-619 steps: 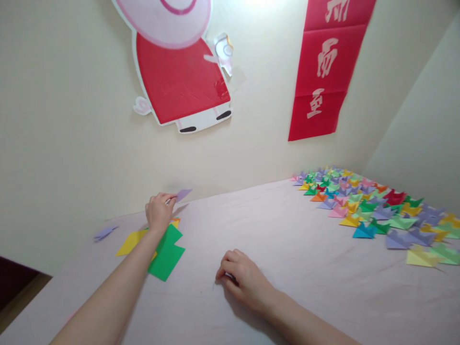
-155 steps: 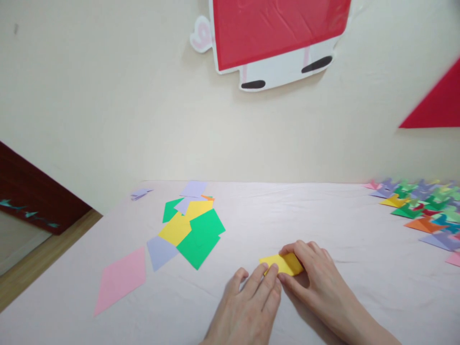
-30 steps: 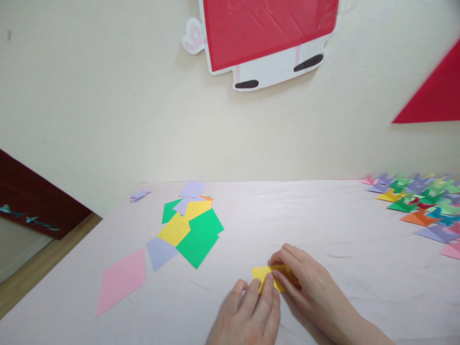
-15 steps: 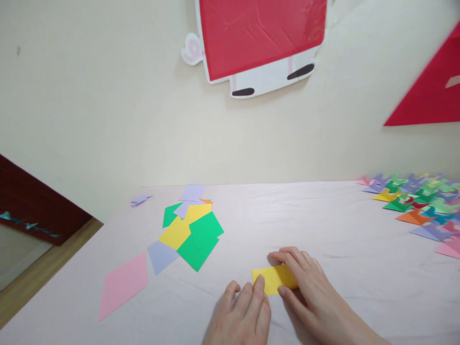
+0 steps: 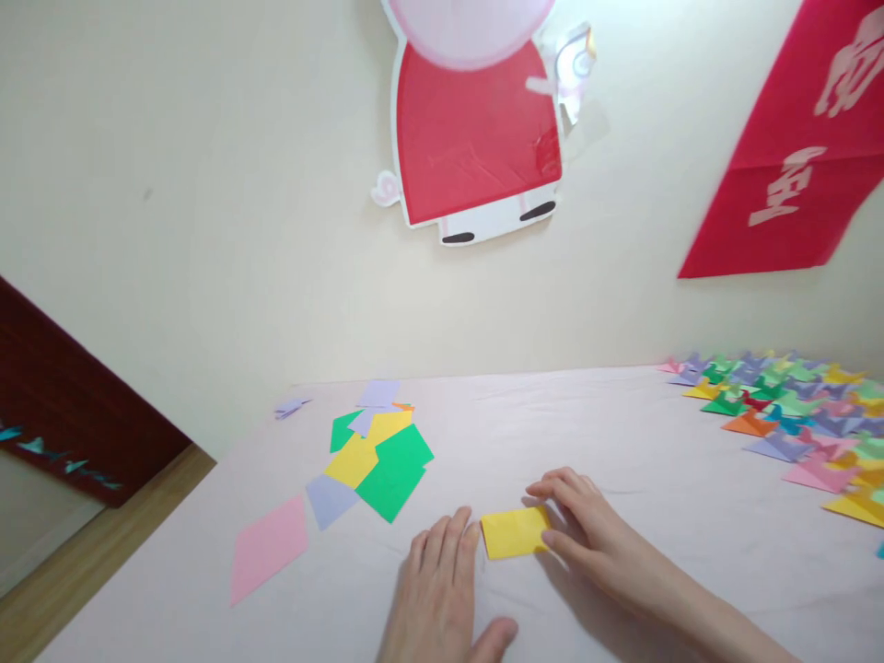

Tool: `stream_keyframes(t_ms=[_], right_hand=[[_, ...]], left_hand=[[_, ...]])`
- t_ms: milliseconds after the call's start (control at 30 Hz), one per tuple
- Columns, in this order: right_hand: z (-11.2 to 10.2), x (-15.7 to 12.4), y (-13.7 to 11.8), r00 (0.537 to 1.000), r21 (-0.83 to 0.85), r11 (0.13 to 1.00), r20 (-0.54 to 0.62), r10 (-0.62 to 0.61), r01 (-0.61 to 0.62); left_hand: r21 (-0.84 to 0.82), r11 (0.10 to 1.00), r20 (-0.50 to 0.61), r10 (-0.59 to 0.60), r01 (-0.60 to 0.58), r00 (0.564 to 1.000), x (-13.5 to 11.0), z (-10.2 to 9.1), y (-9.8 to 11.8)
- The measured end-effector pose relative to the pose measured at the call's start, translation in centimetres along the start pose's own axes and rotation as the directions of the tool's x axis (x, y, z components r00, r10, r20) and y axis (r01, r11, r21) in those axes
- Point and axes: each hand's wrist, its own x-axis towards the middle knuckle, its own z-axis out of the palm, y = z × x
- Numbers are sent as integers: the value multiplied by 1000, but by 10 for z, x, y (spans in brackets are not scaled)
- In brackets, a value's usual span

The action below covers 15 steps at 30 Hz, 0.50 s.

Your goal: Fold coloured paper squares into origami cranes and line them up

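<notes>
A folded yellow paper lies flat on the cloth-covered surface, a rectangle with its short ends to left and right. My right hand holds its right end, the thumb on the near right edge and the fingers curled round the far corner. Flat on the cloth just left of the paper rests my left hand. Its fingers are stretched out, the thumb is spread to the side, and nothing is in it.
Loose paper squares lie to the left: pink, green, yellow and lilac. A small folded lilac piece sits farther back. Rows of folded paper figures fill the right side. Behind stands a wall with red decorations.
My left hand has moved off the yellow paper to the left and flattened out. My right hand remains at the paper's right end. The view has tilted up.
</notes>
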Motion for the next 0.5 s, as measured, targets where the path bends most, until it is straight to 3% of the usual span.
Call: stream_keyframes(t_ms=[133,267,400,500], right_hand=[[8,4,-20,1000,-152,988,20,3,1],[12,5,-21,998,-147,987,-11,-61,59],[4,12,-14,997,170,983,-47,-61,68],[-6,26,-16,993,534,845,-82,85,-28]], left_hand=[[-223,953,146,-174,204,974,20,-6,10],[-413,840,237,-276,353,932,40,-19,19],[-645,650,287,-280,401,916,58,-28,14],[-882,334,267,-227,333,936,78,-25,1]])
